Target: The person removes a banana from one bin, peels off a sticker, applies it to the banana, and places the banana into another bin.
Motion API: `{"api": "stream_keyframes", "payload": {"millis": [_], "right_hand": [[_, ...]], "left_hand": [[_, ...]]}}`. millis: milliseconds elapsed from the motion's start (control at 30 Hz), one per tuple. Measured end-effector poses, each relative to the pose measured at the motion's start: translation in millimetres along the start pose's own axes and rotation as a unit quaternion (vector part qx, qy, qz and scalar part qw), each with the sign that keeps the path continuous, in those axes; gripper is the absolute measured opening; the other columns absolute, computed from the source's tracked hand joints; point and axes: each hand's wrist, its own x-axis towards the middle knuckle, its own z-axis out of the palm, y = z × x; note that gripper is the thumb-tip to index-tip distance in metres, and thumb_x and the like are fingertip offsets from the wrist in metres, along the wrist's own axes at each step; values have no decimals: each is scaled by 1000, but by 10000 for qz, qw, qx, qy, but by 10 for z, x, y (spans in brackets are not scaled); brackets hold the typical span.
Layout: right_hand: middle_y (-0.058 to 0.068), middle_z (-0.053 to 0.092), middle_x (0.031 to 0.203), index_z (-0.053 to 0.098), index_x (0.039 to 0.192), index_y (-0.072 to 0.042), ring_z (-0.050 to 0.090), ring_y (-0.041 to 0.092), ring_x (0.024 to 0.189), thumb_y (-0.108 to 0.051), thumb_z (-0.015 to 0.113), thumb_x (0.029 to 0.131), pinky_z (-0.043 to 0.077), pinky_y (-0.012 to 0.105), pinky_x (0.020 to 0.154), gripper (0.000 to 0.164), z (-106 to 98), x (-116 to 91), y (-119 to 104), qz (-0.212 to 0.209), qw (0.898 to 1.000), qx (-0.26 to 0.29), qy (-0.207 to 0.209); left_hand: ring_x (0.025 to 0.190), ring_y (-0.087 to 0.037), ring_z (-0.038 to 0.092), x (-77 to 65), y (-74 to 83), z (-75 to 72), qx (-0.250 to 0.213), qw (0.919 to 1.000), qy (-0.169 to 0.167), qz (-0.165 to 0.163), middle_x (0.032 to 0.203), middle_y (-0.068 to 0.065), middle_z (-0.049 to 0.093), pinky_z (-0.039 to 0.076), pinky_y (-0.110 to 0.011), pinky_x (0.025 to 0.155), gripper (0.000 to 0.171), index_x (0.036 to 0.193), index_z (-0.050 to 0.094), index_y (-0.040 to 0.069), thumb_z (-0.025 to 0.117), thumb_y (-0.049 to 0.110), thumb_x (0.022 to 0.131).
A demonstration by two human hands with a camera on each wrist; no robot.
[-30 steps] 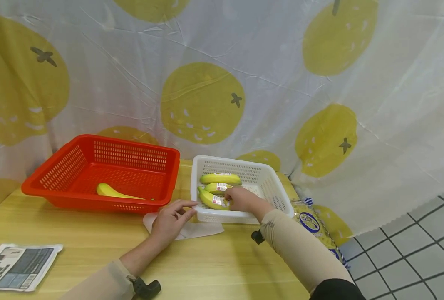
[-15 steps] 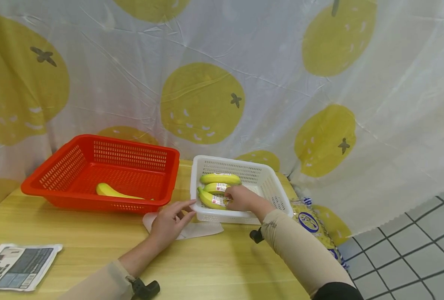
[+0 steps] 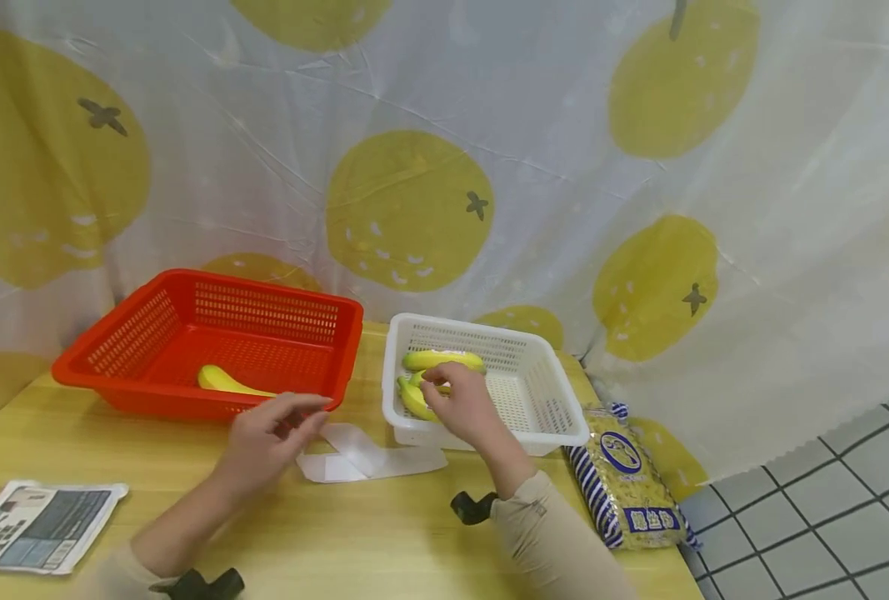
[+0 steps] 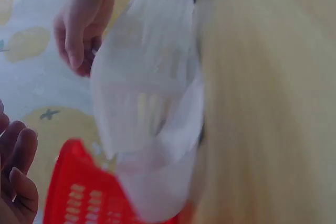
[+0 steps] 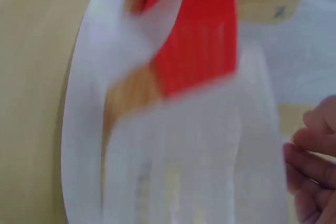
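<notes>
In the head view, my right hand (image 3: 468,406) is over the front of the white basket (image 3: 556,400), its fingers loosely bent with nothing visible in them. It partly covers the bananas at the basket's left: a back banana (image 3: 444,360) and a front banana (image 3: 414,400), with a third between them. My left hand (image 3: 264,446) hovers by the red basket's front right corner, fingers relaxed and holding nothing. One banana (image 3: 222,381) lies inside the red basket (image 3: 264,292). Both wrist views are blurred; each catches fingers of its hand at the edge.
A white paper-like strip (image 3: 407,460) lies curled on the table before the baskets. The flat printed packet (image 3: 42,529) is at the left. A clear bag of yellow pasta-like pieces (image 3: 627,479) stands at the table's right edge. A fruit-print curtain (image 3: 549,225) hangs behind.
My left hand has left the white basket's corner and moved left toward the red basket. My right hand has let go of the front banana and lifted slightly. The white strip is more exposed.
</notes>
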Motion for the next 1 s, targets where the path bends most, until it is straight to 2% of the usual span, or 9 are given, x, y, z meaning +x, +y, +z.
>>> {"api": "stream_keyframes", "payload": {"millis": [133, 233, 367, 433, 533, 667, 767, 867, 1000], "right_hand": [[5, 76, 90, 77, 95, -5, 71, 18, 86, -6, 74, 90, 59, 31, 79, 5, 271, -54, -336, -1130, 9854, 120, 1271], [2, 77, 91, 78, 94, -6, 70, 16, 86, -8, 77, 89, 57, 24, 80, 5, 483, -55, -540, -1677, 9722, -157, 1627], [2, 78, 99, 79, 98, -6, 71, 18, 94, -13, 80, 90, 56, 23, 87, 10, 728, -26, -698, -1796, 9692, -663, 1547], [3, 78, 102, 80, 99, -7, 70, 20, 97, -15, 81, 89, 56, 25, 90, 13, 824, -14, -728, -1734, 9708, -839, 1428], [5, 77, 103, 81, 97, -7, 69, 20, 98, -17, 84, 87, 55, 24, 92, 14, 923, -12, -742, -1682, 9722, -1027, 1264], [4, 75, 101, 81, 94, -9, 68, 18, 98, -18, 85, 86, 54, 20, 91, 13, 991, -11, -746, -1728, 9701, -1180, 1228], [3, 76, 99, 82, 92, -9, 69, 17, 95, -14, 87, 84, 54, 18, 89, 11, 1020, -8, -746, -1777, 9672, -1169, 1388], [3, 76, 97, 82, 91, -9, 70, 16, 93, -10, 88, 81, 54, 16, 88, 12, 1055, -7, -740, -1788, 9656, -1129, 1510], [2, 76, 97, 82, 91, -8, 70, 15, 94, -11, 88, 81, 54, 16, 89, 12, 1083, -1, -749, -1798, 9661, -1077, 1505]], "left_hand": [[64, -8, 64, 304, -165, -554, 390, 9926, -320, -1108, 84, 0, 75, 48, -19, 54, 17, 108, 77, 14, 78, 10, 92], [72, -11, 68, 566, -328, -925, 683, 9630, -1132, -2349, 91, -2, 75, 50, -27, 55, 25, 118, 73, 15, 68, 34, 101], [86, -16, 71, 833, -663, -1246, 863, 9242, -2066, -3093, 112, -15, 75, 56, -38, 72, 51, 131, 66, 6, 61, 47, 102], [90, -20, 71, 898, -826, -1332, 948, 9090, -2402, -3271, 118, -18, 74, 56, -41, 77, 57, 134, 63, 0, 61, 47, 102], [88, -24, 69, 923, -1022, -1395, 1029, 8876, -2783, -3523, 112, -18, 74, 53, -40, 68, 58, 134, 63, -4, 65, 43, 101], [87, -24, 65, 898, -1176, -1402, 1259, 8657, -3258, -3587, 109, -18, 73, 52, -37, 68, 54, 127, 66, -7, 72, 37, 96], [90, -23, 65, 871, -1225, -1387, 1290, 8497, -3679, -3549, 113, -22, 70, 55, -40, 81, 54, 124, 65, -11, 76, 32, 93], [88, -22, 65, 837, -1240, -1380, 1125, 8342, -3940, -3690, 111, -22, 70, 55, -38, 82, 53, 122, 64, -14, 79, 26, 90], [88, -21, 66, 780, -1235, -1393, 1001, 8250, -4024, -3840, 110, -22, 70, 57, -37, 82, 50, 122, 62, -15, 79, 21, 91]]}}
